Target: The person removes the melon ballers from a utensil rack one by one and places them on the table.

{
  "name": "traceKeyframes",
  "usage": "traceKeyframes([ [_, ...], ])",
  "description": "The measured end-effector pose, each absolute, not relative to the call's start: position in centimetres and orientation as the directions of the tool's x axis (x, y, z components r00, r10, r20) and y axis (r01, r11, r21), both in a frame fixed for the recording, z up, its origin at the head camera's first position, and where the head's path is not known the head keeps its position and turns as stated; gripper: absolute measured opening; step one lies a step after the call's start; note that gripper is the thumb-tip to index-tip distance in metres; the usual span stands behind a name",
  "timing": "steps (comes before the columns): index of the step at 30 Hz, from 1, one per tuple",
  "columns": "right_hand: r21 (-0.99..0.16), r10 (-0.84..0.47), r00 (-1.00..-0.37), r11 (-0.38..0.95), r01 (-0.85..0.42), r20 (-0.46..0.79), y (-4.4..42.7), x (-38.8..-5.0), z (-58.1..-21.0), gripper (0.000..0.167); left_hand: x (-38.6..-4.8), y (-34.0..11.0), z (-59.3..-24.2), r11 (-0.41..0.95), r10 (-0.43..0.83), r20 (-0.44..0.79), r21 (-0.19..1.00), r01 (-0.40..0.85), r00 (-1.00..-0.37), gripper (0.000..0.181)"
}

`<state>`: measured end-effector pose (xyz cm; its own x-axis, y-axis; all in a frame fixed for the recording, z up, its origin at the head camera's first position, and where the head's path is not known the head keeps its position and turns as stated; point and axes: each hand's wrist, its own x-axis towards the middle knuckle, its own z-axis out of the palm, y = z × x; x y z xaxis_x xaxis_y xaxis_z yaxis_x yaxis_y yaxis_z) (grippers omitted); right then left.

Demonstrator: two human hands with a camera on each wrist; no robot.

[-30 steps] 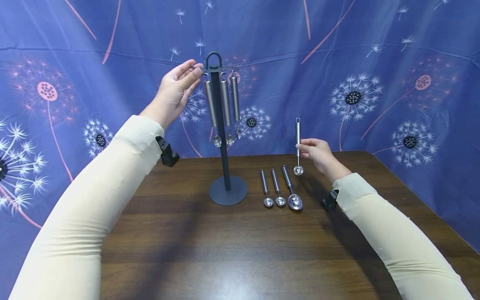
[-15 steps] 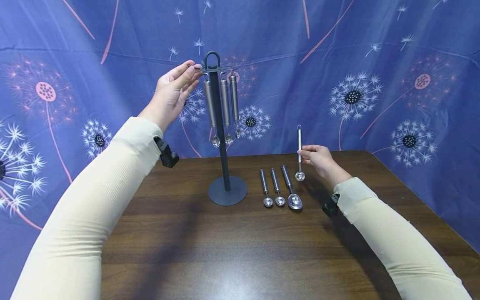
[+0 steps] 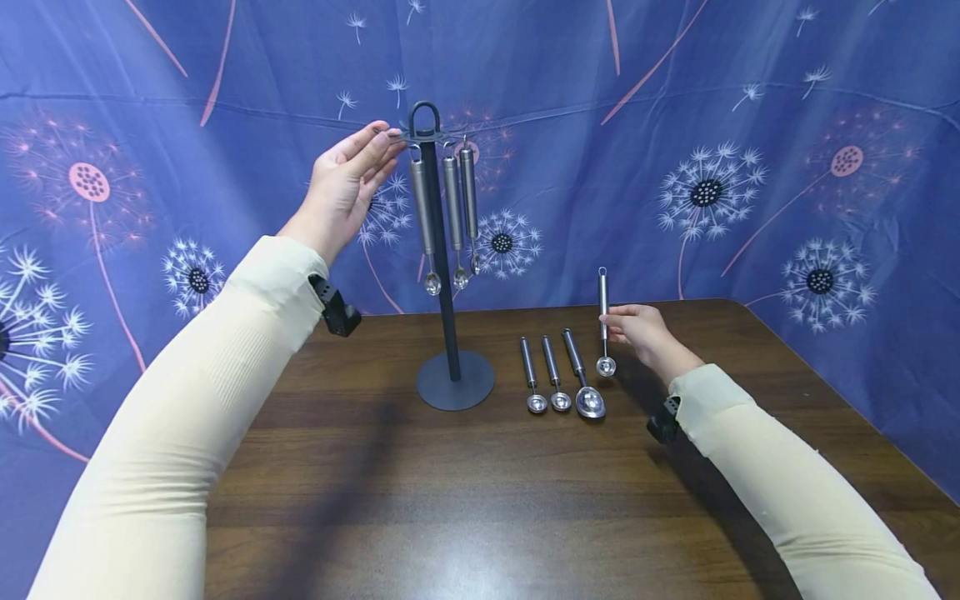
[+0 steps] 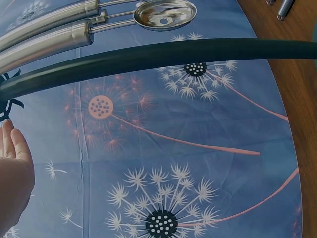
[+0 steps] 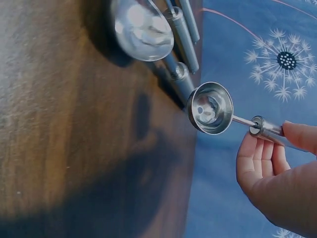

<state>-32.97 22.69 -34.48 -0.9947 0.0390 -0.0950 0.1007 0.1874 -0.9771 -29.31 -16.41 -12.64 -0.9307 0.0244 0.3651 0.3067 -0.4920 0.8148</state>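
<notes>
At the top of a black utensil stand [image 3: 449,333], my left hand [image 3: 337,192] pinches one of its hook arms. Several steel scoops, one of them a melon baller [image 3: 423,212], hang from the other hooks. In the left wrist view only part of the left hand [image 4: 15,173] shows, beside the hooks. My right hand [image 3: 641,333] grips another melon baller [image 3: 604,308] by its handle, upright with the bowl down, just above the table. The right wrist view shows its round bowl [image 5: 212,108] with a small hole, and the thumb and fingers around the handle.
Left of my right hand, two small scoops [image 3: 552,371] and a larger oval scoop [image 3: 590,403] lie side by side on the brown wooden table [image 3: 480,500]. A blue dandelion-print cloth [image 3: 570,150] hangs behind the table.
My right hand has lowered the melon baller toward the table and slightly to the right. My left hand has stayed at the stand's top; the hanging scoops have shifted very slightly.
</notes>
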Motion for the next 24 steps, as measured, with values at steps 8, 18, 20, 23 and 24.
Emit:
traceKeyframes([
  [8,-0.968,0.041,-0.99,0.207,0.139,-0.134,23.0,-32.8,-35.4,0.044,-29.4,-16.4,-12.8,-0.489,-0.013,0.375,0.806,0.332,-0.927,0.051],
  [18,-0.954,0.021,-0.985,0.246,0.171,-0.171,23.4,-32.7,-36.4,0.045,-29.7,-16.3,-13.0,-0.488,-0.035,0.382,0.8,0.349,-0.923,0.047],
  [20,-0.952,0.013,-0.984,0.249,0.178,-0.18,23.5,-32.6,-36.5,0.043,-29.7,-16.4,-13.1,-0.479,-0.036,0.383,0.804,0.352,-0.923,0.048],
  [23,-0.951,-0.004,-0.981,0.247,0.188,-0.195,23.7,-32.6,-36.8,0.041,-29.7,-16.4,-13.1,-0.467,-0.037,0.383,0.81,0.355,-0.923,0.046],
  [24,-0.95,-0.013,-0.98,0.245,0.191,-0.2,23.7,-32.5,-36.9,0.042,-29.7,-16.4,-13.1,-0.464,-0.037,0.382,0.812,0.355,-0.923,0.045],
])
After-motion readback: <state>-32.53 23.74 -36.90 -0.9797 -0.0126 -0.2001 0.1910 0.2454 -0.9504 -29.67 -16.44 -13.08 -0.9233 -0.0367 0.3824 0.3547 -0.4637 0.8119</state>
